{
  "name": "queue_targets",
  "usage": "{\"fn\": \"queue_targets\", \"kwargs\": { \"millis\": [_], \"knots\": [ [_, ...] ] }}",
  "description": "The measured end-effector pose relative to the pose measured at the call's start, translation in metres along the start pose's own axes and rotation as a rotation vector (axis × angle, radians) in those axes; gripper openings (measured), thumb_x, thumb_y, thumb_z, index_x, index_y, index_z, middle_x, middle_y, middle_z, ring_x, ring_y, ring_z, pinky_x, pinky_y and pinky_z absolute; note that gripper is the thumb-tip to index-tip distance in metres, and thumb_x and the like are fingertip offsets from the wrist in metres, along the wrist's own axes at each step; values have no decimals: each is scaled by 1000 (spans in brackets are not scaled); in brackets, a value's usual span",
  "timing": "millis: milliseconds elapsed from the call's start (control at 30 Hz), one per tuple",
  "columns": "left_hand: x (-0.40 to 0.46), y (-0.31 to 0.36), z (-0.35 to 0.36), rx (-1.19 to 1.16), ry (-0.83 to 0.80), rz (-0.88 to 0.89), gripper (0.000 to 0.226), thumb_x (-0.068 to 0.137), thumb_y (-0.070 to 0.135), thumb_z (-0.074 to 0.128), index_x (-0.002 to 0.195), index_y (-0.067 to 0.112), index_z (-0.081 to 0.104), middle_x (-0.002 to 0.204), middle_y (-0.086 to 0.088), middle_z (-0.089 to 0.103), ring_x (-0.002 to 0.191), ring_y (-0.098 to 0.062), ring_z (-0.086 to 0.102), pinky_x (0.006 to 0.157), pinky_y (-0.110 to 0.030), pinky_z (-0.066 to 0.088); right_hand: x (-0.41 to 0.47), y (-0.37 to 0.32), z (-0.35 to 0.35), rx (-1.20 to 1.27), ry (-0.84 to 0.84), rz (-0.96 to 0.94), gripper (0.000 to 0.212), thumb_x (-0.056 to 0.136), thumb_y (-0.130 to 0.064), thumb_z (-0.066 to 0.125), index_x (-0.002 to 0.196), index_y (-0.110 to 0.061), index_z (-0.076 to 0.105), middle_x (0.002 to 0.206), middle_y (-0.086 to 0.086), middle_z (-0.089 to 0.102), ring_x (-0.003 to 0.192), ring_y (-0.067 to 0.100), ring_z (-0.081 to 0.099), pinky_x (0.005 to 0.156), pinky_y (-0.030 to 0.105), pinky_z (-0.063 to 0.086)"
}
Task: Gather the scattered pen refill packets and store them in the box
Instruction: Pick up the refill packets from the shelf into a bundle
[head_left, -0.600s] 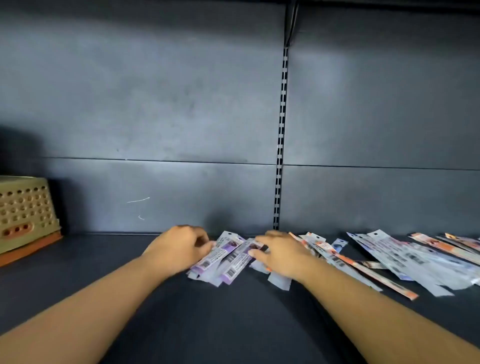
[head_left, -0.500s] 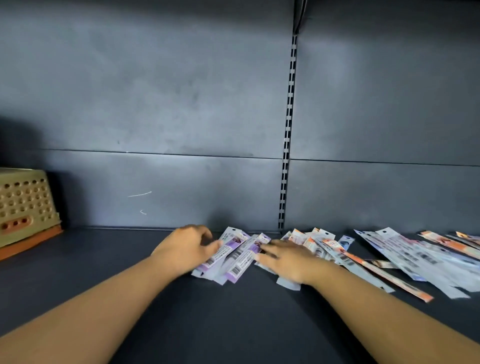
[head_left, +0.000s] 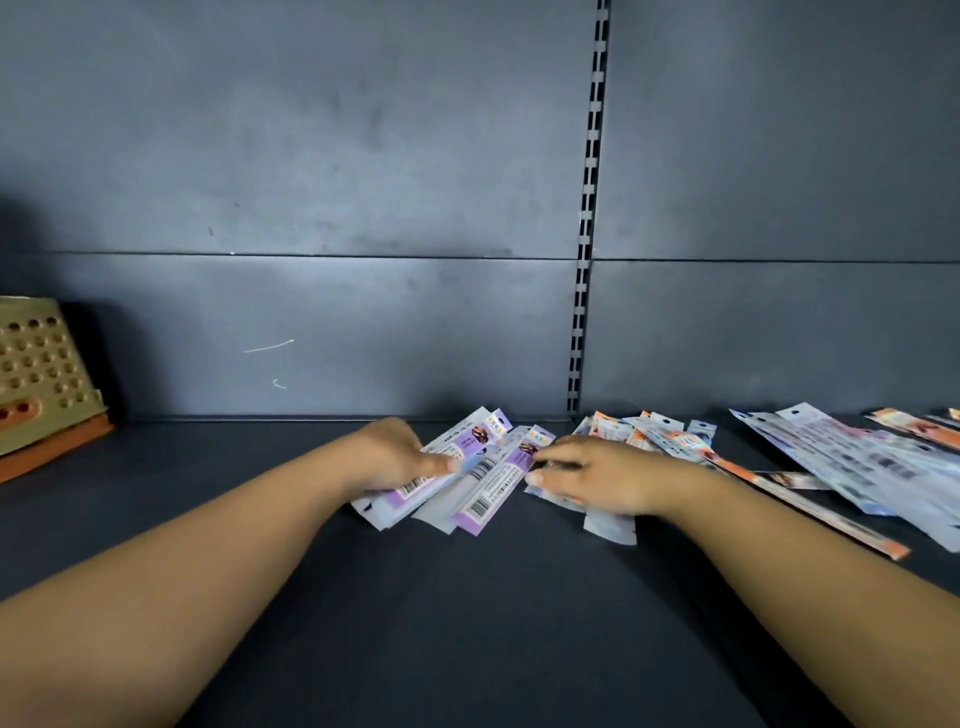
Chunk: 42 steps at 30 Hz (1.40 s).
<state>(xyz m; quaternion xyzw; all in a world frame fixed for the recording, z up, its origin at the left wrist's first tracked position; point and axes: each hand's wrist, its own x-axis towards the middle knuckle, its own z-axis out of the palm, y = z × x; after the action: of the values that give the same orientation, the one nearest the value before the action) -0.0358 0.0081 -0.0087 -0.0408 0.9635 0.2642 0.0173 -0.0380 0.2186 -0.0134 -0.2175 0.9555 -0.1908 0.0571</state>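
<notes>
The work surface is a dark shelf backed by a dark metal panel with a slotted upright.

Left hand: fingers curled, thumb pressing down on a fanned bundle of purple-and-white refill packets. The bundle lies on the shelf, its far end pointing toward the back panel. The hand grips the bundle at its left side.

Right hand: palm down, fingers loosely bent, fingertips touching the right edge of the purple bundle. The hand lies across several white and orange packets. Whether it grips any packet cannot be told.

Further packets: a loose spread of white and pale blue packets lies to the right on the shelf, with orange-ended packets near the frame edge.

Box: beige, perforated with round holes, orange base, at the far left of the shelf, well apart from all packets.

Labels: barcodes show on the purple packets near their close ends. Printed text is present on the packets but too small to read. No brand name is legible.
</notes>
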Motion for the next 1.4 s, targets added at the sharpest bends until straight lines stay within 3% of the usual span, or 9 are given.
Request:
{"fn": "queue_targets", "kwargs": {
  "millis": [200, 367, 567, 767, 867, 1000, 1133, 1233, 1400],
  "knots": [
    [-14, -9, -17, -623, 50, 141, 32, 86, 34, 57, 102, 6, 56, 74, -6, 66, 50, -9, 65, 47, -18, 50, -5, -1, 0, 183, 246, -2, 34, 90, -43, 47, 90, -14, 65, 96, 3, 62, 95, 19, 57, 91, 32, 42],
    [-41, 7, -24, -967, -26, 251, 15, 87, 26, 57, 87, 11, 59, 51, 1, 67, 44, -7, 61, 46, -16, 50, -15, -33, -7, 728, 376, -123, 22, 86, -41, 53, 103, -33, 65, 102, -16, 63, 103, 7, 59, 94, 25, 42],
    [-73, 25, -8, -1069, -553, 367, 16, 68, 30, 65, 66, 17, 73, 54, -2, 64, 47, -12, 61, 50, -24, 53, -36, -57, -12, 1200, 184, -324, 29, 67, -34, 57, 91, -19, 66, 80, -3, 72, 72, 10, 67, 67, 21, 57],
    [-72, 26, -5, -1028, -984, 420, 38, 58, 49, 76, 82, 20, 70, 64, 1, 63, 58, -13, 60, 64, -30, 54, -44, -70, -9, 1283, 218, -301, 20, 68, -25, 61, 62, -9, 49, 51, 3, 51, 31, 6, 39, 34, 15, 33],
    [-74, 29, -3, -1067, -878, 414, 45, 51, 47, 81, 84, 18, 72, 68, -1, 64, 62, -14, 62, 63, -31, 54, -42, -74, -10, 1124, 368, -263, 31, 79, -18, 64, 56, -14, 44, 37, -6, 49, 34, 7, 35, 35, 15, 32],
    [-82, 40, 7, -1054, -512, 440, 7, 70, 20, 74, 69, 14, 74, 66, -2, 70, 63, -12, 67, 64, -27, 58, -44, -75, -13, 997, 513, -264, 33, 76, -22, 68, 54, -19, 45, 36, -9, 47, 45, 17, 40, 45, 25, 34],
    [-87, 47, 7, -1148, -324, 472, 9, 64, 12, 60, 67, 7, 67, 61, -5, 70, 57, -13, 68, 63, -28, 58, -50, -80, -17, 1016, 465, -371, 22, 63, -37, 67, 56, -19, 56, 50, 7, 53, 42, 21, 42, 41, 23, 35],
    [-86, 46, 4, -1126, -238, 540, 10, 68, 5, 59, 75, 9, 65, 60, -3, 70, 58, -12, 67, 64, -26, 57, -50, -79, -20, 1084, 430, -434, 19, 57, -35, 64, 57, -16, 64, 53, 11, 55, 36, 21, 41, 31, 19, 34],
    [-86, 42, 10, -1023, -264, 513, 21, 56, 16, 67, 78, 13, 65, 58, 1, 67, 58, -10, 65, 73, -31, 57, -46, -70, -15, 949, 447, -390, 10, 73, -19, 68, 64, -17, 68, 58, -3, 68, 59, 22, 60, 52, 28, 50]
  ]
}}
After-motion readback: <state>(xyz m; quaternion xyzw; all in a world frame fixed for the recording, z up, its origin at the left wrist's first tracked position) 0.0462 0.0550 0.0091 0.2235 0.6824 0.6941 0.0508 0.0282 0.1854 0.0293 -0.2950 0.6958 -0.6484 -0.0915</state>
